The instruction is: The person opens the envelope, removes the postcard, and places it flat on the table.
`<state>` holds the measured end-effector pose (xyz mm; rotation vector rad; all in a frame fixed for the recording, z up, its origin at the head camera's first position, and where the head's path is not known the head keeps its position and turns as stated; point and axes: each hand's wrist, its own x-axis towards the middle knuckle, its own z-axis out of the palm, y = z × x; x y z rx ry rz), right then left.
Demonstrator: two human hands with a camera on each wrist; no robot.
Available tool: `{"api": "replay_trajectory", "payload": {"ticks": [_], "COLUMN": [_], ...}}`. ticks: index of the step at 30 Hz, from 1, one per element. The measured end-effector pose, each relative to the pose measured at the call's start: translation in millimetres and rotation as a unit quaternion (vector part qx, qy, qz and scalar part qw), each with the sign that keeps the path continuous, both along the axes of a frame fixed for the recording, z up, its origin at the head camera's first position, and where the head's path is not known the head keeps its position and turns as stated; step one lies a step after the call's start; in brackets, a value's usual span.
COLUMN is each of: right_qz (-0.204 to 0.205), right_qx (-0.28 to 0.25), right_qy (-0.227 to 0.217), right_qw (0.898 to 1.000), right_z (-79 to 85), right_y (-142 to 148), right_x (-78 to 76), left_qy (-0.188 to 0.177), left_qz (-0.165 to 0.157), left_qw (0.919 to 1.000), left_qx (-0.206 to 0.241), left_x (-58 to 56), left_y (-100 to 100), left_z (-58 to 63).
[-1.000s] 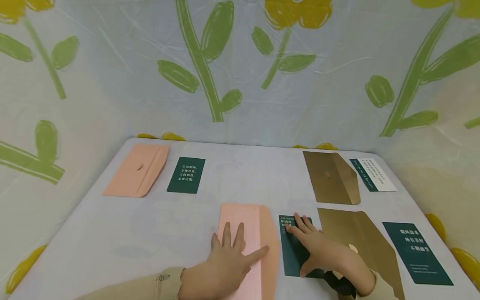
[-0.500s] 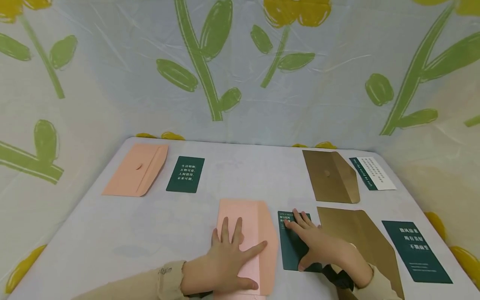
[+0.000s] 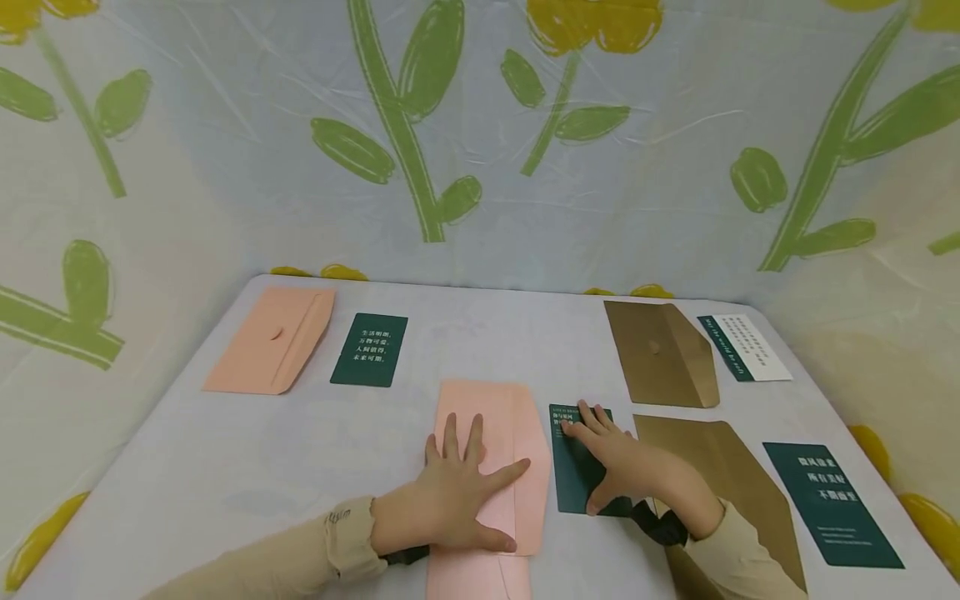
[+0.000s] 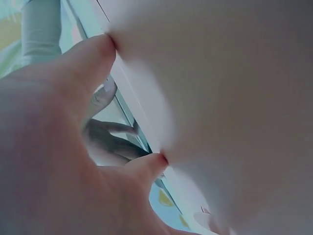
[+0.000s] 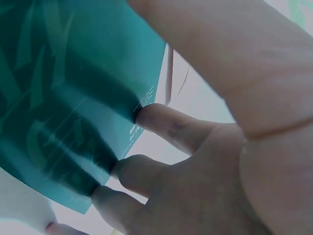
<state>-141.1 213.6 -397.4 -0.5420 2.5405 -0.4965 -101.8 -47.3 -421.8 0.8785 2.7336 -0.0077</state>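
My left hand (image 3: 457,500) rests on a pink envelope (image 3: 491,400) at the near middle of the table, with its fingers spread. In the left wrist view, the fingertips press on the pale envelope surface (image 4: 230,98). Just to the right, my right hand (image 3: 630,468) lies over a dark green card (image 3: 573,471) with printed white text. Its extended fingers touch the card's face in the right wrist view, where the green card (image 5: 98,68) fills the upper left. A second pink paper piece (image 3: 480,579) shows below the envelope, partly cut off by the frame.
A gold envelope (image 3: 738,500) lies partly under my right forearm, beside another green card (image 3: 832,508). Farther back are a smaller gold envelope (image 3: 660,358) and a white-and-green card (image 3: 750,350). At back left lie a pink envelope (image 3: 258,350) and a green card (image 3: 371,350).
Both hands have slid forward, away from the body, carrying the pink envelope and the green card along. More of the second pink paper piece shows at the bottom.
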Motion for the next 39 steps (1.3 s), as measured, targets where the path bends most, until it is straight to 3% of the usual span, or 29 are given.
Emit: {"api": "replay_trajectory", "payload": {"ticks": [6,11,17,21,27,39], "right_qz": [0.000,-0.003,0.013,0.036,0.051,0.061], "right_qx": [0.000,-0.005,0.023,0.027,0.000,-0.014], "right_qy": [0.000,0.019,0.086,0.101,0.085,0.068], "right_qw": [1.000,1.000,0.996,0.994,0.995,0.996], "right_z": [0.7,-1.3,-2.5,-2.2,-4.0,-3.8], "right_y": [-2.1,-2.9,-1.2,-1.4,-1.3,-2.9], "right_x": [-7.9,-9.1,7.9,22.5,28.3,11.6], "left_qy": [-0.001,0.006,0.009,0.001,-0.006,-0.020], "left_qz": [0.010,0.018,0.020,0.022,0.024,0.019], "left_qw": [1.0000,0.9998,0.9997,0.9997,0.9997,0.9994], "left_qx": [0.000,-0.007,-0.014,-0.010,-0.005,0.022], "left_x": [-11.3,-13.1,-12.1,-13.0,-14.7,-31.2], "left_y": [0.1,-0.3,0.2,-0.5,-2.6,-6.9], "left_z": [-5.4,-4.2,-2.5,-2.9,-4.2,-2.6]}}
